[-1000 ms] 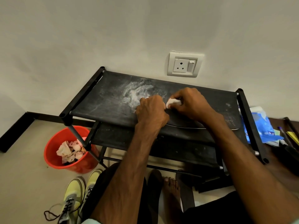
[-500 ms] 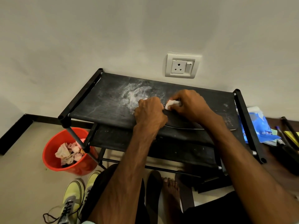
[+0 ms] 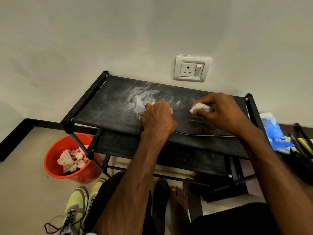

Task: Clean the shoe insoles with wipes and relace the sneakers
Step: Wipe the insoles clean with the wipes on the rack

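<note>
Black insole (image 3: 199, 126) flat on the top shelf of the rack (image 3: 108, 107), along the front edge, right half. Only one insole identifiable in view. Judged mid-clean: wiping underway, not finished. Red bucket (image 3: 55, 172) on the floor below the shelf's front-left corner, with crumpled used wipes (image 3: 71, 161) inside, so likely several passes done already. Blue wipes pack (image 3: 271, 131) just past the shelf's right edge, within reach for a fresh one. White powdery smear (image 3: 142, 99) on the shelf centre, toward the back edge, untouched by either hand. Yellow-green sneakers (image 3: 76, 204) parked on the floor, well clear of the rack's front-left leg, black lace (image 3: 50, 228) trailing loose from one. Relacing judged not done, probably not started. Left to do: finish this insole, handle its mate, refit both, lace up. Left hand (image 3: 158, 119) knuckles up, fingers curled down onto the insole's left end, pinning it to the shelf. Thumb position hidden, so hard to say if clamping the edge or only pressing. Right hand (image 3: 220, 111) near the shelf's back-right corner, fingers curled, pinching a small white wipe (image 3: 199, 107) between thumb and fingertips. Wipe low over the insole's far edge; contact likely but not confirmable at this angle.
</note>
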`<state>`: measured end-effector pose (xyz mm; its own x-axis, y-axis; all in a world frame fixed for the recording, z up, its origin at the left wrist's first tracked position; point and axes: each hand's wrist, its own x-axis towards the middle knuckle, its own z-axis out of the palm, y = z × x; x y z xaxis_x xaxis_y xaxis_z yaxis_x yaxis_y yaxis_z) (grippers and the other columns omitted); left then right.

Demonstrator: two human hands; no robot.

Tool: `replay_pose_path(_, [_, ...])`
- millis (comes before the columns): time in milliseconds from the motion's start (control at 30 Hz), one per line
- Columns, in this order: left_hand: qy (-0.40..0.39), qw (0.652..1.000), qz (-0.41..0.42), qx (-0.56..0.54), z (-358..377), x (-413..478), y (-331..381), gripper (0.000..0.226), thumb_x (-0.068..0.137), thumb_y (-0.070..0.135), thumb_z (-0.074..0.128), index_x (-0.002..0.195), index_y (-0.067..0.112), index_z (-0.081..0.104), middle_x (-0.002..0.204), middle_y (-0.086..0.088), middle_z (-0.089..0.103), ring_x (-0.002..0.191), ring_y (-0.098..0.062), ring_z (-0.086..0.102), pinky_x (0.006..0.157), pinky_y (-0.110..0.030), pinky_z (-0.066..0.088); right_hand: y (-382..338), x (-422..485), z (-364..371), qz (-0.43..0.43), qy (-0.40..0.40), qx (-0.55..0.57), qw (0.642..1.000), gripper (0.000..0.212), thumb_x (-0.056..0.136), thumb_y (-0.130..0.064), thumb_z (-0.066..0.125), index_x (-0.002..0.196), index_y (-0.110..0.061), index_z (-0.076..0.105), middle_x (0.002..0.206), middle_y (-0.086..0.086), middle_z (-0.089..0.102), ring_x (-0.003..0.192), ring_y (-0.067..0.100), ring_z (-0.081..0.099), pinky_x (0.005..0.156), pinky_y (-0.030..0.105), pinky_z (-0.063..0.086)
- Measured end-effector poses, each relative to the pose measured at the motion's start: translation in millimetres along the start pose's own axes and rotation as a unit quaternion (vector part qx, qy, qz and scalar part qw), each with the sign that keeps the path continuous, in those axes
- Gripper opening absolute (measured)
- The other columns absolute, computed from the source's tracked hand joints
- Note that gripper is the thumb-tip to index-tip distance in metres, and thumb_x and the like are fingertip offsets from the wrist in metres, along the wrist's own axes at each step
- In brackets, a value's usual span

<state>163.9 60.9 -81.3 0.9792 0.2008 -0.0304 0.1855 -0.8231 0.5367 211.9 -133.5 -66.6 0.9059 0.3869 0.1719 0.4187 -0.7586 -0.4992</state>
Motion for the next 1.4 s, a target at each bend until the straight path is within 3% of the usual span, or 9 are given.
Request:
replay_pose_path(200, [0.001, 1.0, 0.009, -0.016, 1, 3, -4, 0.029, 0.085, 0.018, 0.077, 0.113, 0.019, 0.069, 0.119, -0.002, 0.066, 0.124, -0.027, 0.044, 0.09, -0.036, 0.042, 15, 2, 3, 0.038, 0.037, 0.059, 0.997, 0.018, 0.087, -0.014, 0.079, 0.103, -0.023, 0.079, 0.095, -0.01, 0.074, 0.084, 0.0, 0.066, 0.074, 0.018, 0.053])
replay_pose_path(333, [0.0, 0.999, 0.035, -0.006, 1, 3, -3, 0.032, 0.085, 0.017, 0.077, 0.116, 0.023, 0.069, 0.12, 0.0, 0.067, 0.124, -0.026, 0.043, 0.095, -0.037, 0.045, 8, 12, 11, 0.018, 0.012, 0.058, 0.998, 0.015, 0.087, -0.015, 0.079, 0.1, -0.022, 0.08, 0.094, -0.009, 0.074, 0.082, -0.003, 0.065, 0.067, 0.005, 0.046])
replay_pose_path(500, [-0.045, 0.997, 0.056, -0.007, 5, 5, -4, 0.041, 0.089, 0.029, 0.073, 0.13, 0.029, 0.064, 0.132, 0.001, 0.061, 0.129, -0.024, 0.038, 0.101, -0.037, 0.039, -5, 31, 25, -0.002, -0.066, -0.01, 0.998, 0.018, 0.09, -0.013, 0.075, 0.107, -0.021, 0.079, 0.106, -0.003, 0.074, 0.092, 0.011, 0.064, 0.085, 0.027, 0.054])
replay_pose_path(600, [-0.045, 0.998, 0.047, 0.002, 6, 4, -6, 0.045, 0.086, 0.042, 0.075, 0.13, 0.033, 0.064, 0.132, 0.003, 0.06, 0.128, -0.026, 0.037, 0.1, -0.038, 0.038, -5, 34, 23, 0.007, -0.072, 0.001, 0.997, 0.018, 0.09, -0.011, 0.075, 0.105, -0.02, 0.08, 0.104, -0.002, 0.076, 0.092, 0.011, 0.067, 0.087, 0.029, 0.055])
replay_pose_path(867, [-0.032, 0.996, 0.056, 0.063, 4, -4, 6, 0.047, 0.09, 0.032, 0.072, 0.136, 0.035, 0.059, 0.137, -0.003, 0.055, 0.128, -0.03, 0.037, 0.098, -0.037, 0.038, -14, -2, -3, -0.018, -0.237, -0.04, 0.97, 0.015, 0.088, -0.018, 0.077, 0.099, -0.028, 0.078, 0.098, -0.012, 0.075, 0.09, 0.001, 0.069, 0.08, 0.022, 0.058])
replay_pose_path(1133, [-0.063, 0.993, 0.058, 0.078, -3, -6, 8, 0.046, 0.093, 0.037, 0.068, 0.138, 0.04, 0.057, 0.142, -0.004, 0.05, 0.132, -0.032, 0.034, 0.103, -0.044, 0.037, 4, 26, 22, 0.034, -0.084, -0.04, 0.995, 0.021, 0.089, -0.015, 0.075, 0.103, -0.031, 0.078, 0.106, -0.005, 0.075, 0.093, 0.011, 0.066, 0.088, 0.036, 0.058])
replay_pose_path(1233, [-0.068, 0.993, 0.054, 0.079, -3, -6, 8, 0.048, 0.092, 0.038, 0.069, 0.138, 0.041, 0.056, 0.143, -0.003, 0.049, 0.132, -0.032, 0.034, 0.103, -0.044, 0.037, 4, 25, 21, 0.034, -0.109, -0.045, 0.992, 0.019, 0.09, -0.017, 0.075, 0.103, -0.031, 0.079, 0.107, -0.004, 0.074, 0.095, 0.013, 0.067, 0.089, 0.039, 0.058])
replay_pose_path(1400, [-0.06, 0.994, 0.051, 0.079, -2, -6, 9, 0.046, 0.092, 0.033, 0.071, 0.136, 0.039, 0.059, 0.142, -0.003, 0.05, 0.133, -0.032, 0.035, 0.104, -0.044, 0.037, -5, -2, -2, 0.0, -0.228, -0.05, 0.972, 0.012, 0.088, -0.024, 0.077, 0.1, -0.027, 0.079, 0.1, -0.01, 0.076, 0.092, 0.005, 0.069, 0.084, 0.035, 0.06])
